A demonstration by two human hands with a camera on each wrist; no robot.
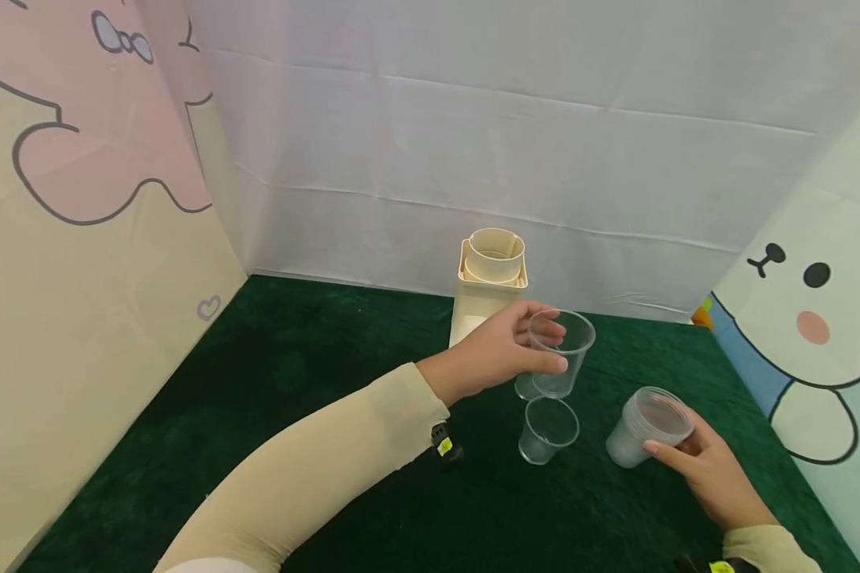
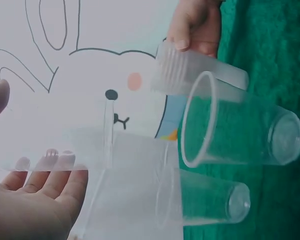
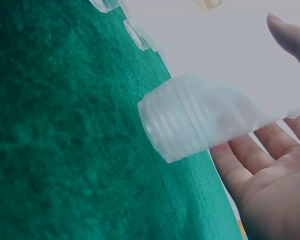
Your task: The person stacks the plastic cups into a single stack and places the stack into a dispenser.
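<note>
My left hand (image 1: pixel 498 348) holds a clear plastic cup (image 1: pixel 572 368) upright by its side, thumb on the near side and fingers on the far side. Just in front of it, a second clear cup (image 1: pixel 550 430) stands upright on the green cloth. A third cup (image 1: pixel 523 388) is mostly hidden behind the held one; in the left wrist view this cup (image 2: pixel 238 202) shows standing on the cloth. Off to the right, my right hand (image 1: pixel 713 469) grips a stack of nested clear cups (image 1: pixel 634 438), tilted slightly. The stack's lower end (image 3: pixel 170 122) shows in the right wrist view.
A cream plastic holder with a round tube top (image 1: pixel 494 259) stands at the back, partly behind my left hand. Green cloth (image 1: pixel 294 350) covers the table. A white curtain (image 1: pixel 416 143) hangs behind, with cartoon-printed panels (image 1: pixel 817 318) at the sides.
</note>
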